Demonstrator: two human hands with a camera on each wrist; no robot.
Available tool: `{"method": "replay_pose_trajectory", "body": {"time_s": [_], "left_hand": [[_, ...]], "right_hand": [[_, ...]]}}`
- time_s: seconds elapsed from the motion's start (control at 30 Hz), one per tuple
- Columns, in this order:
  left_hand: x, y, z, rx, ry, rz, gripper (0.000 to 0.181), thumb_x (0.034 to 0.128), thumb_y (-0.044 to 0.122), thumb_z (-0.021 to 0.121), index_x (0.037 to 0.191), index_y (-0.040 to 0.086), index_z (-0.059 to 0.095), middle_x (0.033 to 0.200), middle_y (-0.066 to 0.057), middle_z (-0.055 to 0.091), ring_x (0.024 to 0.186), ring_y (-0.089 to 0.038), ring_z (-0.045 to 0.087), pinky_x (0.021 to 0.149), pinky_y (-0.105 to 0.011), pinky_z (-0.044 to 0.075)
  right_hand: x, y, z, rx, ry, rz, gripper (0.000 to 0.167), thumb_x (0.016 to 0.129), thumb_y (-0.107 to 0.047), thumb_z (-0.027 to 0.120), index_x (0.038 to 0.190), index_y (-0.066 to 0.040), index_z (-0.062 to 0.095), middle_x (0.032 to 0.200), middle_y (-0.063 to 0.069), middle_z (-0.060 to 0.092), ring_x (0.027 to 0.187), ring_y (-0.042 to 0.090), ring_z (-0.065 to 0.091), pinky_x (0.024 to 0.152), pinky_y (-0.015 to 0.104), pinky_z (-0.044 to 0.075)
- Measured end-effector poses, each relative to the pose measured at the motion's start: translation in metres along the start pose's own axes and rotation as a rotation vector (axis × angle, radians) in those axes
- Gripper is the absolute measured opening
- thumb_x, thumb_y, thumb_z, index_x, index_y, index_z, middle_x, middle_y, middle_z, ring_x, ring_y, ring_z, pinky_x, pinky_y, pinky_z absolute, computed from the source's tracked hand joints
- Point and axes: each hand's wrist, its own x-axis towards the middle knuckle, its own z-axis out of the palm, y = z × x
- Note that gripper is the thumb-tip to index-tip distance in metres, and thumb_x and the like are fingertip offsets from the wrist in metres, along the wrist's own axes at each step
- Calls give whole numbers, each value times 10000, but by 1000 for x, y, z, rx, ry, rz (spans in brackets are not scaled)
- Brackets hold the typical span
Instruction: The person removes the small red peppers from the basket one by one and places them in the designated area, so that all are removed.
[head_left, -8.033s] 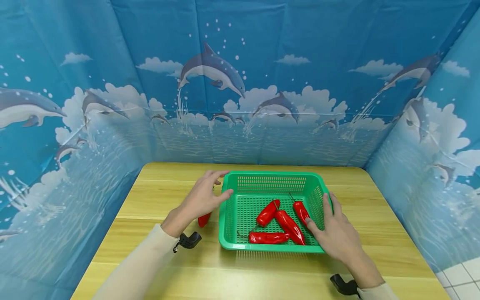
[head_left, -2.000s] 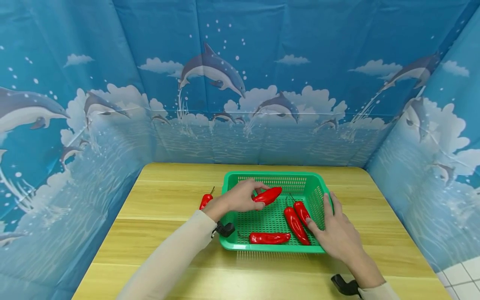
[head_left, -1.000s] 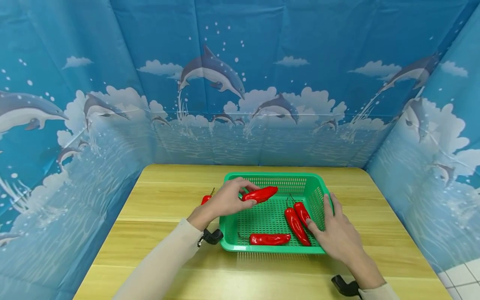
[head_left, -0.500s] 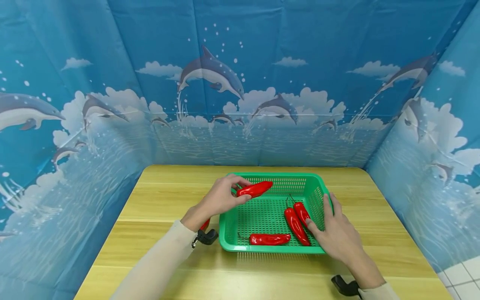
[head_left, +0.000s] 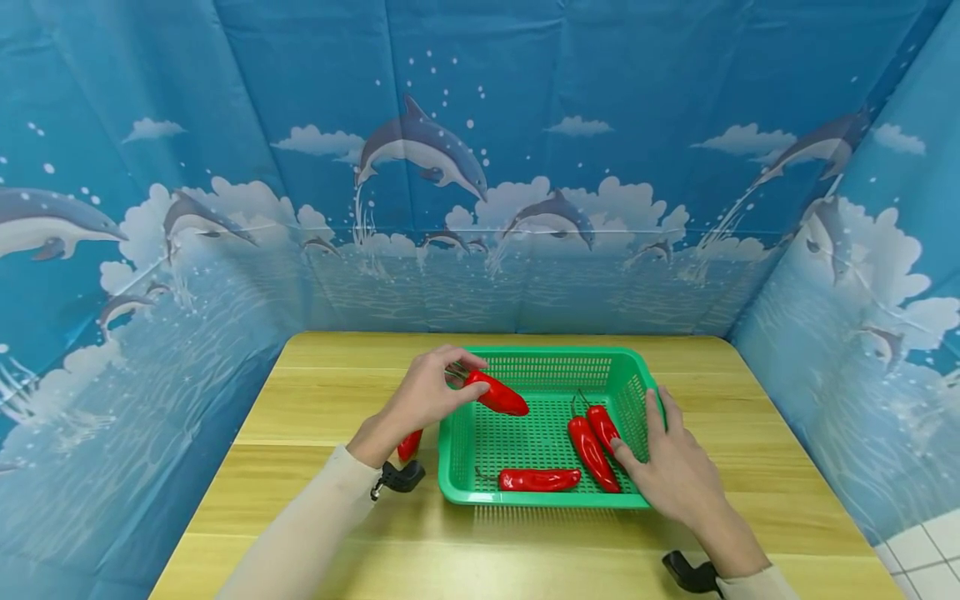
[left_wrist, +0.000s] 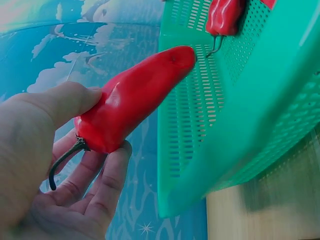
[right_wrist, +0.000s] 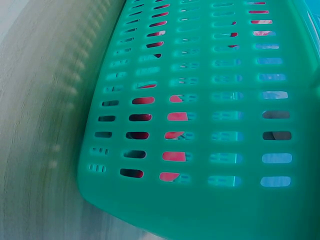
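Observation:
My left hand (head_left: 431, 387) holds a red chili pepper (head_left: 501, 397) near its stem end, above the left side of a green basket (head_left: 551, 499). In the left wrist view, thumb and fingers pinch this pepper (left_wrist: 137, 97), its dark stem towards the palm. My right hand (head_left: 678, 467) grips the basket's right rim, thumb inside. Three more peppers lie in the basket: one along the front (head_left: 538, 479), one slanting (head_left: 591, 454), and one near the right thumb (head_left: 602, 423). On the table left of the basket lies another pepper (head_left: 408, 446), partly hidden by the left hand.
The basket stands on a wooden table (head_left: 315, 400). Behind and beside it hangs a blue dolphin-print curtain (head_left: 480, 275). The right wrist view is mostly filled by the basket's slotted outer wall (right_wrist: 200, 205), with red showing through.
Since eight seconds ago my left hand has picked up a pepper from the basket. Lately it carries it left to the left rim, the tip now pointing down. The right hand stays put.

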Motion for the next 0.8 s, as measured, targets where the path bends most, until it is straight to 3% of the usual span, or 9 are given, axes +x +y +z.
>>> {"method": "replay_pose_trajectory", "body": {"time_s": [0.13,0.37,0.6,0.8], "left_hand": [[-3,-2,-5,-8,25,8,298,1041,215,914,1324,146,849,1333,-75,796,1056,-187,805,968,-346,712],[-9,-5,-14,-39,59,-26,335,1029,213,928,1341,143,831,1371,-88,783,1121,-242,824,1055,-494,713],[-12,-8,-22,-49,98,-52,383,1029,214,930,1387,170,801,1350,-67,821,1164,-244,831,1050,-414,715],[-16,-10,-28,-33,144,-48,357,1042,214,916,1384,209,811,1290,-56,839,1164,-251,833,1057,-430,715]], "right_hand": [[1,0,0,0,6,-2,1112,1145,-575,672,1837,75,92,1890,383,118,1190,672,716,664,565,626],[1,0,0,2,7,-4,1101,1155,-570,654,1837,76,78,1887,395,116,1248,725,676,730,651,642],[0,0,-1,2,7,-9,1101,1157,-576,645,1837,74,74,1887,397,111,1221,718,685,691,608,629],[0,0,0,3,4,-5,1099,1157,-576,647,1839,69,76,1891,392,106,1206,700,696,668,579,621]]}}
